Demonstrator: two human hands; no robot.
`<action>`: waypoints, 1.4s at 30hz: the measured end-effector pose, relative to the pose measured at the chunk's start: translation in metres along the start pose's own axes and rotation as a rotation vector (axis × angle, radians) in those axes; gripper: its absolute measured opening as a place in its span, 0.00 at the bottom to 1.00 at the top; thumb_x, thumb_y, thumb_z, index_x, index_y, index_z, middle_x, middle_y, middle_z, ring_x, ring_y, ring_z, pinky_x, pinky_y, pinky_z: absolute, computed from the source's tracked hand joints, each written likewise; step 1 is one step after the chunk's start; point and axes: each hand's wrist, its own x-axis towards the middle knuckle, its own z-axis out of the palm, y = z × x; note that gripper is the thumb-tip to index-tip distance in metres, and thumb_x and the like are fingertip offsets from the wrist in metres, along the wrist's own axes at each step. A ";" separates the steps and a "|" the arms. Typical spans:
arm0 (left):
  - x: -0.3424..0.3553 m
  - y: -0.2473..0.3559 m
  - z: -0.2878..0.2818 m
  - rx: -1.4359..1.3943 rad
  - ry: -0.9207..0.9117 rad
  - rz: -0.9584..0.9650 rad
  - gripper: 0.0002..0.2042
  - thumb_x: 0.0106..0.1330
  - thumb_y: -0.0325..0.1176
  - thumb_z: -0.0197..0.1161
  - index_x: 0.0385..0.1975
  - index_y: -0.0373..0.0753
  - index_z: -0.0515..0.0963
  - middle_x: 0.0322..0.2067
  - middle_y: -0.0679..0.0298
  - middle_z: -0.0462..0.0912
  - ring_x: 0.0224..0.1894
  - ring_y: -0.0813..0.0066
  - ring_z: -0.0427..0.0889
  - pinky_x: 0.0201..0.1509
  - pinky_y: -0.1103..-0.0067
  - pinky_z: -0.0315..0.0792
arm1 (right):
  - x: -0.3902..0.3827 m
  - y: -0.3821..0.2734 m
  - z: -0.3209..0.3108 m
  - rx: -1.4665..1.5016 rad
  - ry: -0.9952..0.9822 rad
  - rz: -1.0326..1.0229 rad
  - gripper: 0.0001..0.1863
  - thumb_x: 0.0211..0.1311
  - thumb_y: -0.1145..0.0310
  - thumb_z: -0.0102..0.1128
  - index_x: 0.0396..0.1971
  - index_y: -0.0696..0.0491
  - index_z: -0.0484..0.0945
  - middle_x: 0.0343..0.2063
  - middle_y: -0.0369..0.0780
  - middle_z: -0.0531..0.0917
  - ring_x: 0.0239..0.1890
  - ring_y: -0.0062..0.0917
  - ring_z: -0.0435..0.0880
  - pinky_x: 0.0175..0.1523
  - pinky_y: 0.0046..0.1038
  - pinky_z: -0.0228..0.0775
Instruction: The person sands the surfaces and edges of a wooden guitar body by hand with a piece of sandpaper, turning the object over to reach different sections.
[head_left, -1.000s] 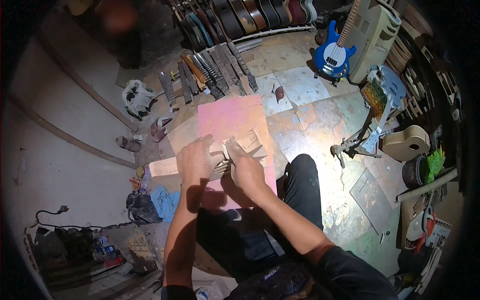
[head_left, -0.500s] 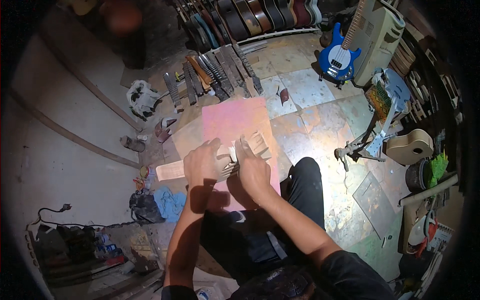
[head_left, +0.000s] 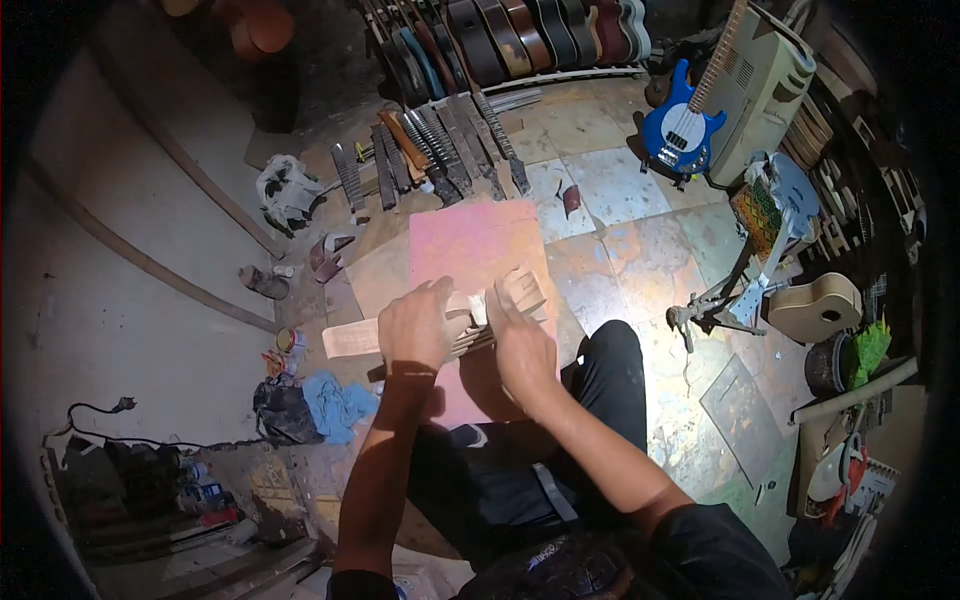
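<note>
A pale wooden piece [head_left: 350, 340], shaped like a guitar neck, lies slantwise across my front, its flat end reaching out to the left. My left hand [head_left: 412, 325] is closed over its middle, fingers curled down. Close beside it, my right hand [head_left: 525, 350] grips near the right end, where several ridges or slats of wood [head_left: 526, 290] show. A small whitish piece [head_left: 478, 308] sits between the hands; what it is I cannot make out. Beneath everything is a pink board [head_left: 470, 240], partly covered by my hands and their shadows.
Several guitar necks [head_left: 430, 150] lie beyond the board, before a row of guitar bodies [head_left: 500, 40]. A blue electric bass [head_left: 684, 125] stands at the far right, an unfinished guitar body [head_left: 815, 305] below it. A blue cloth [head_left: 338, 405] lies left of my legs.
Both hands and the wooden piece have shifted slightly right in the picture, as has much of the surroundings. The whitish piece between my hands shows more plainly. Both grips look the same.
</note>
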 end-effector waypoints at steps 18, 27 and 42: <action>-0.010 0.004 0.005 -0.018 0.127 -0.036 0.16 0.53 0.46 0.70 0.32 0.41 0.82 0.33 0.53 0.86 0.37 0.47 0.86 0.40 0.57 0.76 | 0.007 0.016 0.000 0.091 0.123 -0.070 0.35 0.60 0.81 0.51 0.71 0.53 0.68 0.67 0.48 0.76 0.44 0.48 0.86 0.47 0.44 0.81; -0.014 0.008 0.009 -0.031 0.131 -0.050 0.15 0.54 0.46 0.69 0.33 0.42 0.82 0.33 0.54 0.86 0.38 0.48 0.85 0.41 0.58 0.76 | -0.002 0.009 0.016 0.376 0.181 -0.053 0.34 0.58 0.84 0.49 0.67 0.52 0.74 0.64 0.51 0.77 0.60 0.52 0.80 0.63 0.44 0.75; -0.013 0.001 0.001 0.026 0.043 -0.052 0.17 0.53 0.47 0.71 0.36 0.43 0.82 0.36 0.55 0.87 0.39 0.48 0.86 0.41 0.58 0.77 | 0.001 0.008 -0.005 0.412 0.057 0.019 0.29 0.59 0.84 0.50 0.63 0.57 0.77 0.63 0.54 0.77 0.63 0.51 0.78 0.67 0.42 0.71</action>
